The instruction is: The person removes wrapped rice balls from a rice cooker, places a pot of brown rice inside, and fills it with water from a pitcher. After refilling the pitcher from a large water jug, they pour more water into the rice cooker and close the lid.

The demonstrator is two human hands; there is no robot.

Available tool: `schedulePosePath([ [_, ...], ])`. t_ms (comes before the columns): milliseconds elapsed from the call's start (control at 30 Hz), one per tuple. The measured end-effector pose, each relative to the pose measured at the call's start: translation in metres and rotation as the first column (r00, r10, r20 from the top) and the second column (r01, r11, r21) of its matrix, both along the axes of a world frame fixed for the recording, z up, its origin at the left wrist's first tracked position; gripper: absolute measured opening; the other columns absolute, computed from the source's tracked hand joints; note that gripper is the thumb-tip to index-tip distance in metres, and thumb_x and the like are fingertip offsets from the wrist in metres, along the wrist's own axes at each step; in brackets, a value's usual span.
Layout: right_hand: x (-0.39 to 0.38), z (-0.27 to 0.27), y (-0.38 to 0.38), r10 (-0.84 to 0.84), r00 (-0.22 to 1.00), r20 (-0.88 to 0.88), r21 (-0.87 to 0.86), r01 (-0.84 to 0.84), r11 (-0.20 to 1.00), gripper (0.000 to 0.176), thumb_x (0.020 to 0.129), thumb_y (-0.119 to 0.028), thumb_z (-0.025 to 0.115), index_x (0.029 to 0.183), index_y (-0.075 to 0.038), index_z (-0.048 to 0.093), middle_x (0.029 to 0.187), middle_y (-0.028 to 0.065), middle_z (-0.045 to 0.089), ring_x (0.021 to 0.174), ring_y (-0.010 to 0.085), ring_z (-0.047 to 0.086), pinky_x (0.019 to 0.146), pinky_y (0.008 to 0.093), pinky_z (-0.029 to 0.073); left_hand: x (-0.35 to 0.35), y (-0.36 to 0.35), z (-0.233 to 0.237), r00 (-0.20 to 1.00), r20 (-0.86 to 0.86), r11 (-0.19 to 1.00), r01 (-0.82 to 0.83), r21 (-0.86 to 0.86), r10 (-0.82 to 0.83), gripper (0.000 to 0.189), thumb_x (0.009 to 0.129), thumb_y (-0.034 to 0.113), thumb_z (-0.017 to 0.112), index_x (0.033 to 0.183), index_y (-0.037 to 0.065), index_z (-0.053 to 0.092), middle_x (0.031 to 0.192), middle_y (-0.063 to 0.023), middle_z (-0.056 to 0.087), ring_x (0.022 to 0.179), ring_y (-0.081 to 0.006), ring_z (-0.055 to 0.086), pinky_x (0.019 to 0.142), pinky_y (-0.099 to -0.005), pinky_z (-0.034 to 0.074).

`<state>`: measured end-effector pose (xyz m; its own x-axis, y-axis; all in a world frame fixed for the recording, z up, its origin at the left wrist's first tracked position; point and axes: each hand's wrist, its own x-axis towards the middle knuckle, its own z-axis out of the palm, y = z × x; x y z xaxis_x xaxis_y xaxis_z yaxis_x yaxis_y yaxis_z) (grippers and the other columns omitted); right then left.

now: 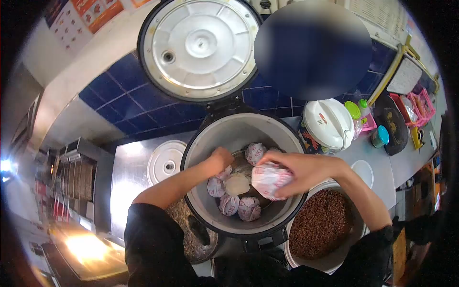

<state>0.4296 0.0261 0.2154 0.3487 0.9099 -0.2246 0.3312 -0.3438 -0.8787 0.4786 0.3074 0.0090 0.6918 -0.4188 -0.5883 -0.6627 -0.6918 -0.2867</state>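
Observation:
A deep round pot (pixel 201 210), like a large cooker, stands open in front of me with its hinged lid raised. Several roundish bundles in white paper with red print, such as this wrapped bundle (pixel 249 209), lie around its bottom. Among them is a pale, smooth, rounded thing (pixel 237 184) whose kind I cannot make out. My right hand (pixel 301 173) is closed around a larger-looking paper-wrapped bundle (pixel 270 180), held over the pot's right side. Inside the pot at the left, my left hand (pixel 221 160) has curled fingers beside the bundles; its fingertips are partly hidden.
The raised metal lid (pixel 201 45) leans against blue tiles. To the right stand a tub of reddish-brown grains (pixel 320 225) and a white lidded container (pixel 329 123). At left are a white round lid (pixel 165 162) and a speckled round surface (pixel 184 227) with a dark object.

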Motion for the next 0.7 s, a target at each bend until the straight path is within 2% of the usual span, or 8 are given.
schedulePosePath([
  [200, -0.118, 0.018, -0.012, 0.024, 0.811, -0.584, 0.365, 0.237, 0.9, 0.089, 0.074, -0.012, 0.076, 0.144, 0.004, 0.025, 0.133, 0.0173, 0.05, 0.117, 0.0235, 0.054, 0.102, 0.036, 0.039, -0.053, 0.03, 0.14, 0.961, 0.203, 0.703, 0.014, -0.711, 0.186, 0.051, 0.06, 0.032, 0.078, 0.101, 0.01, 0.058, 0.092, -0.0135, 0.063, 0.09, -0.0358, 0.062, 0.075, -0.0473, 0.049],
  [267, -0.189, -0.008, 0.01, 0.192, 0.295, -0.936, 0.32, 0.487, 0.813, 0.092, 0.065, -0.011, 0.077, 0.142, 0.004, 0.028, 0.138, 0.0238, 0.043, 0.123, 0.0318, 0.051, 0.108, 0.0414, 0.036, -0.104, 0.059, 0.199, 0.906, 0.212, 0.433, 0.036, -0.901, 0.366, 0.05, 0.062, 0.033, 0.075, 0.103, 0.009, 0.057, 0.096, -0.0157, 0.061, 0.093, -0.0372, 0.059, 0.078, -0.0466, 0.048],
  [300, -0.19, -0.086, 0.005, 0.553, 0.483, -0.679, 0.673, 0.106, 0.732, 0.088, 0.061, -0.006, 0.063, 0.142, 0.001, 0.029, 0.132, 0.0251, 0.048, 0.117, 0.0374, 0.054, 0.096, 0.0424, 0.048, -0.129, 0.08, 0.215, 0.882, 0.169, 0.326, 0.018, -0.945, 0.441, 0.05, 0.065, 0.027, 0.073, 0.108, 0.008, 0.057, 0.101, -0.0153, 0.061, 0.094, -0.0339, 0.06, 0.079, -0.0432, 0.049],
  [333, -0.207, 0.0, 0.04, -0.089, 0.232, -0.969, -0.01, 0.32, 0.947, 0.089, 0.058, -0.004, 0.061, 0.141, 0.005, 0.029, 0.132, 0.0242, 0.048, 0.12, 0.0333, 0.052, 0.097, 0.0433, 0.046, -0.157, 0.106, 0.223, 0.861, 0.136, 0.228, 0.024, -0.973, 0.49, 0.052, 0.065, 0.023, 0.072, 0.113, 0.007, 0.056, 0.102, -0.0138, 0.062, 0.094, -0.0304, 0.061, 0.081, -0.0417, 0.049],
  [367, -0.22, -0.014, 0.052, -0.123, 0.274, -0.954, -0.043, 0.281, 0.959, 0.092, 0.06, -0.006, 0.065, 0.142, 0.006, 0.026, 0.135, 0.0221, 0.046, 0.123, 0.0316, 0.049, 0.1, 0.0439, 0.042, -0.181, 0.13, 0.23, 0.85, 0.099, 0.114, 0.046, -0.992, 0.517, 0.055, 0.066, 0.018, 0.072, 0.117, 0.007, 0.055, 0.104, -0.0122, 0.062, 0.094, -0.0269, 0.061, 0.082, -0.0401, 0.049],
  [567, -0.263, -0.124, 0.15, -0.48, 0.198, -0.855, -0.392, 0.361, 0.846, 0.08, 0.08, -0.019, 0.073, 0.144, 0.003, 0.029, 0.139, 0.0153, 0.044, 0.131, 0.0222, 0.04, 0.111, 0.0388, 0.029, -0.307, 0.278, 0.093, 0.195, -0.603, -0.631, 0.137, -0.764, 0.773, 0.052, 0.075, 0.009, 0.069, 0.124, 0.003, 0.051, 0.107, -0.0122, 0.061, 0.101, -0.0176, 0.06, 0.075, -0.0307, 0.053],
  [633, -0.244, -0.151, 0.212, -0.335, 0.374, -0.865, -0.226, 0.306, 0.925, 0.077, 0.083, -0.023, 0.071, 0.144, 0.001, 0.03, 0.14, 0.0131, 0.042, 0.131, 0.0214, 0.039, 0.111, 0.0374, 0.029, -0.328, 0.321, 0.032, -0.069, -0.711, -0.662, 0.312, -0.681, 0.699, 0.051, 0.077, 0.009, 0.069, 0.124, 0.002, 0.05, 0.105, -0.0144, 0.06, 0.093, -0.0182, 0.062, 0.067, -0.0283, 0.052],
  [700, -0.222, -0.182, 0.279, -0.296, 0.576, -0.762, -0.119, 0.324, 0.939, 0.075, 0.085, -0.026, 0.07, 0.143, 0.0, 0.032, 0.137, 0.0117, 0.046, 0.13, 0.0211, 0.04, 0.11, 0.0351, 0.029, -0.351, 0.364, -0.025, -0.401, -0.424, -0.333, 0.278, -0.901, 0.812, 0.056, 0.075, 0.014, 0.072, 0.127, 0.009, 0.049, 0.099, -0.0136, 0.061, 0.087, -0.0215, 0.062, 0.068, -0.0331, 0.053],
])
